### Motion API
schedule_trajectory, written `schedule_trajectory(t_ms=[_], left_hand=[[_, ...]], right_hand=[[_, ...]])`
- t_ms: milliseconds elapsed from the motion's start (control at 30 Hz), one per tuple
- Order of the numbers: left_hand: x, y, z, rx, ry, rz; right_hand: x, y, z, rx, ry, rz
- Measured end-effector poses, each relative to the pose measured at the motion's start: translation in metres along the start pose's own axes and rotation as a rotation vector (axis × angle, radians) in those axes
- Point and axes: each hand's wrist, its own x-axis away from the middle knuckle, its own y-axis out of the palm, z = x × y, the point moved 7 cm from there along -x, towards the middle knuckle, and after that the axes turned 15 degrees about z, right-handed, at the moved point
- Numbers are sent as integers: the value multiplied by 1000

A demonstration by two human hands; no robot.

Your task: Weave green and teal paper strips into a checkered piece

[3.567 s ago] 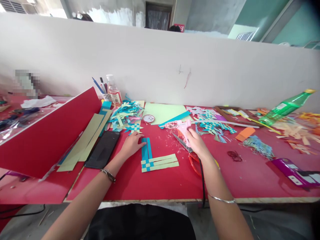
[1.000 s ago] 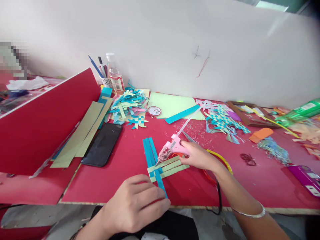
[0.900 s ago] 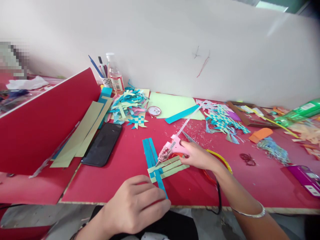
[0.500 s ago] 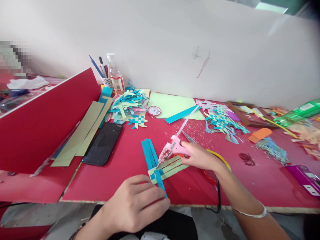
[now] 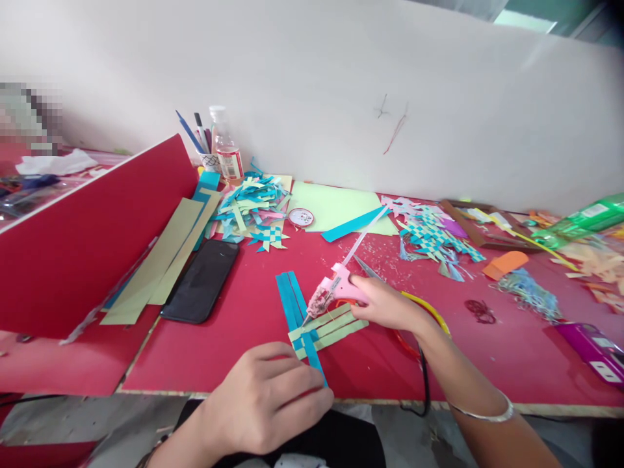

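A pink hot glue gun [image 5: 337,286] with a clear glue stick is gripped in my right hand [image 5: 387,304]. Its nozzle points down at the crossing of blue paper strips [image 5: 291,300] and pale green paper strips [image 5: 341,328], which are partly woven together on the red table. My left hand [image 5: 273,398] is closed at the table's front edge, its fingers on the lower end of a blue paper strip [image 5: 312,354]; the fingertips are partly hidden. Scissors [image 5: 366,266] lie open beneath the glue gun and my right hand, their handles mostly covered.
Left of the strips lie a black phone [image 5: 201,283] and long paper pieces [image 5: 155,266] against a red board [image 5: 97,240]. Behind are a strip pile [image 5: 251,201], a bottle [image 5: 228,153] and a pen cup [image 5: 209,161]. Woven pieces [image 5: 431,231] and a green bottle [image 5: 582,218] are right.
The glue gun's nozzle has shifted very slightly left and up along the strips. My left hand stays nearly still at the blue strip.
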Motion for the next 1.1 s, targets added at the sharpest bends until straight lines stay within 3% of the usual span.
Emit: schedule_trajectory(t_ms=[1100], left_hand=[[0, 0, -11, -26, -4, 3]], right_hand=[[-25, 3, 5, 22, 11, 52]])
